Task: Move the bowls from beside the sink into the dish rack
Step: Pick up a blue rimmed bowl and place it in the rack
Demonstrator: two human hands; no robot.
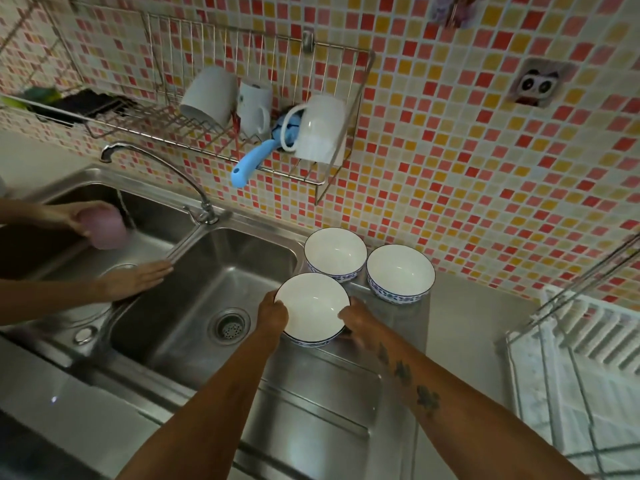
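Three white bowls with blue-patterned outsides stand on the steel drainboard right of the sink. My left hand grips the left rim of the nearest bowl, and my right hand holds its right side. The other two bowls rest behind it near the tiled wall, untouched. A white dish rack with a wire frame sits at the far right on the counter.
Another person's hands at the left work over the left sink basin, one holding a pink cup. A curved faucet rises between basins. A wall-mounted wire rack holds white mugs and a blue brush.
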